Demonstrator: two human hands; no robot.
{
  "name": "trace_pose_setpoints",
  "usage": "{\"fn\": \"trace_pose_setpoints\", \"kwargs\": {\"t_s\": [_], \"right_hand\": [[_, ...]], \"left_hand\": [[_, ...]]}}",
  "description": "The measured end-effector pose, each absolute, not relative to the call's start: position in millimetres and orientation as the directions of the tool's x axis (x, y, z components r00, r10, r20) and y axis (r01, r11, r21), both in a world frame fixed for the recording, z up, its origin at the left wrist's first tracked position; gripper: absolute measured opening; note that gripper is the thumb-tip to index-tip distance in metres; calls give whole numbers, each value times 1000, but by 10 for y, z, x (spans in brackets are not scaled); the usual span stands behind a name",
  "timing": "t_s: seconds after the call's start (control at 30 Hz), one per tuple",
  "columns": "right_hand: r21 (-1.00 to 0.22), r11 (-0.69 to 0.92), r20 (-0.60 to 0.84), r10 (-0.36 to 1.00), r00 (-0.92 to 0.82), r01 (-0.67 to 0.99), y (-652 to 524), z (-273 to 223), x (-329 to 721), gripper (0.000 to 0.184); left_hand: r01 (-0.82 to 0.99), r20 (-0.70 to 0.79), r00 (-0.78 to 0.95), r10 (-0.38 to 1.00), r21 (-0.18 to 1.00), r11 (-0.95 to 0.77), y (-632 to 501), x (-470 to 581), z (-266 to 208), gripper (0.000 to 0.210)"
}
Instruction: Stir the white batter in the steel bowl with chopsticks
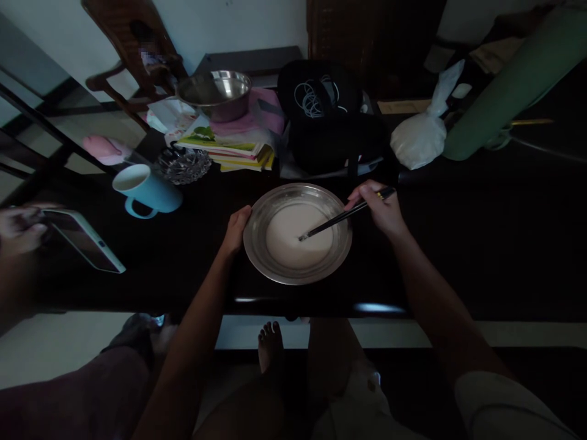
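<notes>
A wide metal bowl [297, 278] rests on the dark table near its front edge, with a pale whitish liquid or batter [293, 229] inside. My left hand [236, 229] grips the bowl's left rim, fingers tucked along its side. In my right hand [378, 208] is a pair of dark chopsticks [342, 216], held at a slant over the bowl's right rim. Their tips dip into the whitish mixture near its middle, with some of it clinging to them.
At left, another person's hand [21, 231] holds a phone [87, 241]. Nearby stand a blue mug [158, 190] and a glass ashtray-like dish [186, 164]. Behind are books [247, 154], a second metal bowl [217, 101], a black bag [330, 134], a tied plastic bag of white powder [419, 139] and a green cylinder [509, 91].
</notes>
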State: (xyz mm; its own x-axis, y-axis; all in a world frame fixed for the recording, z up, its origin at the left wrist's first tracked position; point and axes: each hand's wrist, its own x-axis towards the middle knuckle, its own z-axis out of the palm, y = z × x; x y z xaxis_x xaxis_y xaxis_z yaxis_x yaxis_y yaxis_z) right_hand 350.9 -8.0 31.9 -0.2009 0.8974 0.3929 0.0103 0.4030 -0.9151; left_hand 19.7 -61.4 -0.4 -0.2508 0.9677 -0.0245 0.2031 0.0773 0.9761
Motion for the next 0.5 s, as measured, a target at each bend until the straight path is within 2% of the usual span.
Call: {"fn": "trace_pose_setpoints", "kwargs": {"t_s": [0.07,0.23,0.4,0.5], "right_hand": [[-912,408,390,895,-217,43,-85,331,3504,45],[-920,391,387,918,-88,29,-59,311,3539,46],[-924,381,367,905,-216,27,-74,309,3517,44],[-919,389,376,913,-158,61,-61,306,3531,44]], "left_hand": [[199,-29,-251,968,977,81,-616,203,6,42],[194,-38,-246,969,977,88,-611,202,8,45],[193,-28,-262,965,978,81,-602,206,8,45],[195,-27,-255,967,978,79,-604,206,9,45]]}}
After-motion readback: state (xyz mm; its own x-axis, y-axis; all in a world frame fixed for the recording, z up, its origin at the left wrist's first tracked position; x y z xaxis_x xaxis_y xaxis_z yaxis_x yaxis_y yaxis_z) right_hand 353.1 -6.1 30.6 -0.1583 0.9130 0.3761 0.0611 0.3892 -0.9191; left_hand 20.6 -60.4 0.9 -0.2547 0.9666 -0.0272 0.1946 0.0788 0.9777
